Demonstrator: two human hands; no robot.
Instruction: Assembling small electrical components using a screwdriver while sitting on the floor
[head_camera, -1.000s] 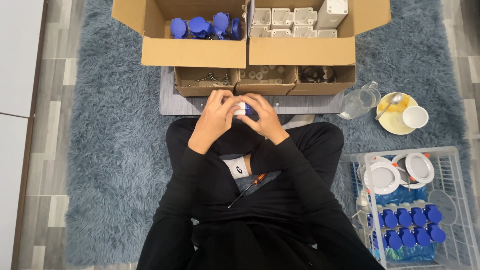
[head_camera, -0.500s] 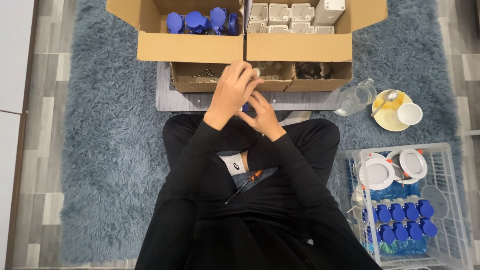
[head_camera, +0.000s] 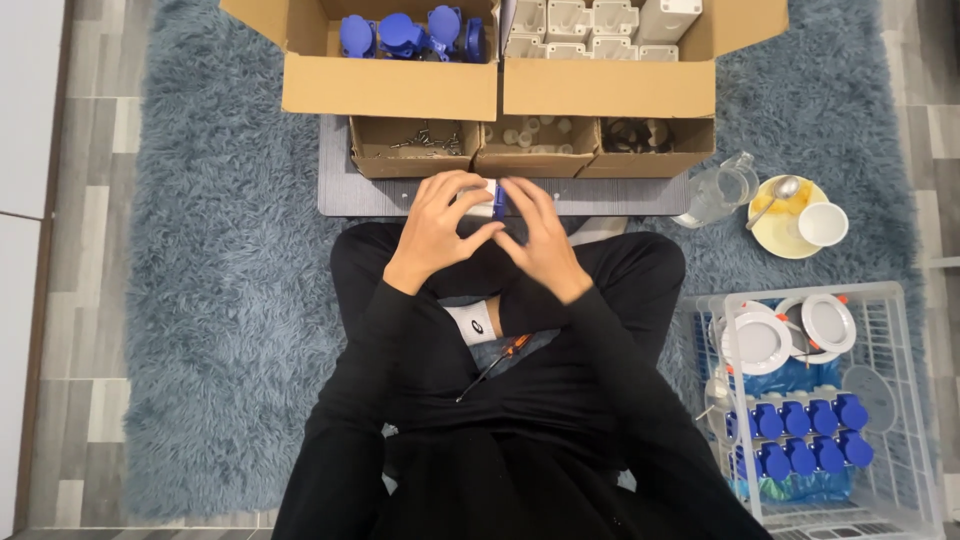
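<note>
I sit cross-legged in black clothes on a shaggy blue-grey rug. Both hands meet over my lap, just below a grey board. My left hand and my right hand together grip a small white part with a blue piece between the fingertips. Most of the part is hidden by my fingers. A thin tool with an orange handle lies on my lap.
Ahead stand two open cardboard boxes, one with blue parts, one with white housings. Three small trays hold screws, caps and rings. At right are a glass jug, a yellow saucer with cup and a white wire basket.
My left hand reached forward to the small trays half a second ago, then came back. Both hands now hold the part slightly lower, over my lap.
</note>
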